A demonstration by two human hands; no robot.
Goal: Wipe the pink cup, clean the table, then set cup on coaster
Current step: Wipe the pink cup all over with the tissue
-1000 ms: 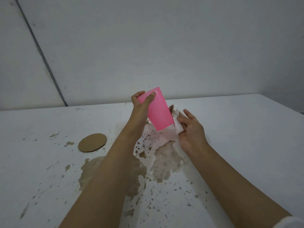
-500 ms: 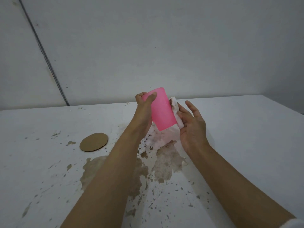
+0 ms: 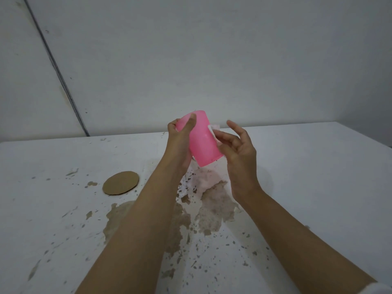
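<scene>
I see the left hand (image 3: 180, 143) gripping a smooth pink plastic cup (image 3: 203, 143), tilted with its wide end down, held in the air over the white table (image 3: 318, 166). The right hand (image 3: 239, 153) pins a folded white tissue (image 3: 213, 132) to its side with the thumb, other fingers loose. A brown, flaky spill (image 3: 212, 209) and a round cardboard coaster (image 3: 121, 183) lie below, with a plain grey wall (image 3: 212, 60) behind

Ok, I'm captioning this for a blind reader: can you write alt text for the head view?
A person's left hand holds a pink cup tilted above a white table while the right hand holds a white tissue against its side. Brown spill patches spread below; a coaster lies to the left.
</scene>
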